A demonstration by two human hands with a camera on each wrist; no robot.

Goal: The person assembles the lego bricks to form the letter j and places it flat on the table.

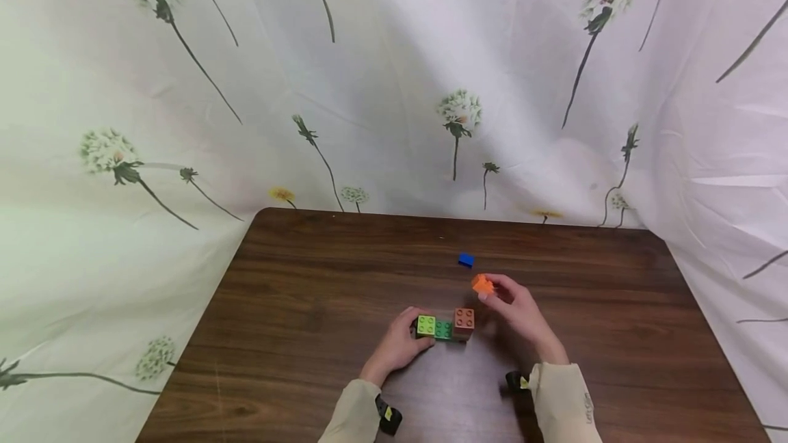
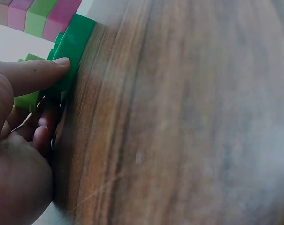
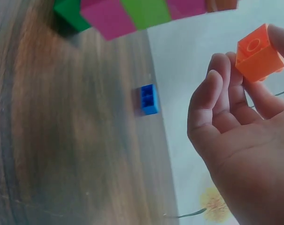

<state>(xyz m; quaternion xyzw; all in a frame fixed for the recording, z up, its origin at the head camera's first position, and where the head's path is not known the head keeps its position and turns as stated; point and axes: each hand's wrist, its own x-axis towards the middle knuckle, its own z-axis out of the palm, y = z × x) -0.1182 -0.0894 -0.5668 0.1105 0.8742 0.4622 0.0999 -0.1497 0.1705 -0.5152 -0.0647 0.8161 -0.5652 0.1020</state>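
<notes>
My left hand (image 1: pixel 397 346) grips the left end of a toy-brick build on the table, thumb on the side of its green base brick (image 2: pixel 78 40). A light green brick (image 1: pixel 426 325) sits on that end. At the base's right end rises a stack of pink (image 3: pixel 108 19), light green and pink bricks, topped by a brown brick (image 1: pixel 464 317). My right hand (image 1: pixel 522 313) pinches an orange brick (image 3: pixel 260 58) between thumb and finger, held in the air to the right of and beyond the stack. In the right wrist view its hollow underside partly shows.
A blue brick (image 1: pixel 466 260) lies alone farther back on the dark wooden table (image 1: pixel 308 279), its hollow side visible in the right wrist view. Behind the table's back edge hangs a white cloth (image 1: pixel 382 122) printed with dandelions.
</notes>
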